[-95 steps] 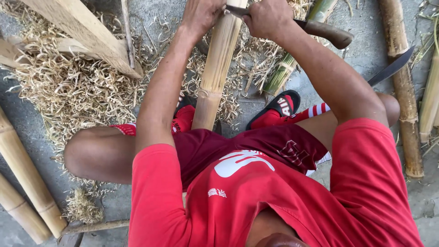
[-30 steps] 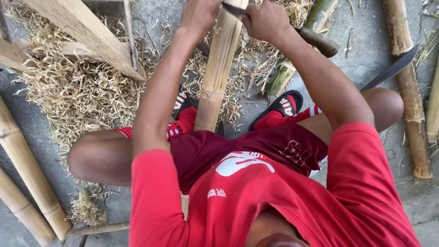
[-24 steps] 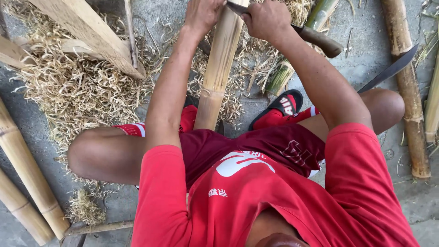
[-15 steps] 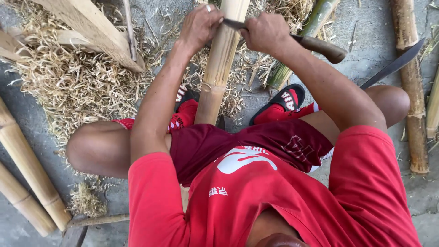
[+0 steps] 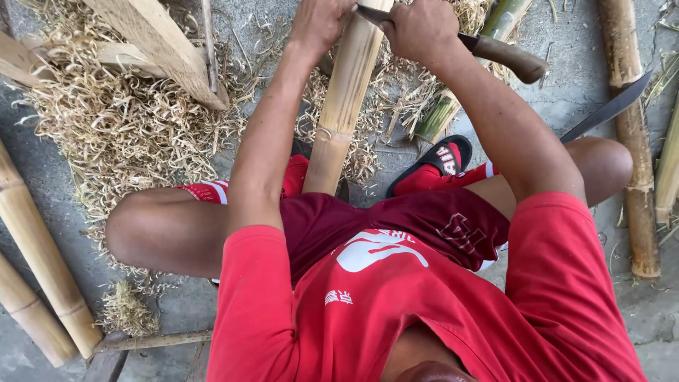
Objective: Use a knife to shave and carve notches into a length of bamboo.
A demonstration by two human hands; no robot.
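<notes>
Scraping a bamboo pole with a knife, both hands on the blade

Left of the bamboo pole, a pile of pale shavings is lying on the concrete beside split laths. The pole itself is leaning up from between the person's sandalled feet. The left hand is closing on the pole's left side, where the tip of the knife ends; whether it is pinching the blade tip or only bracing the pole, I cannot tell. Right of the pole, the right hand is clenching tight around the knife by the blade's base, the brown handle jutting out past the fist. To scrape well, I judge the blade should be lying square across the pole, both hands pressing evenly, taking thin strokes clear of the knees. Farther right, a second blade is lying against another bamboo pole.
</notes>
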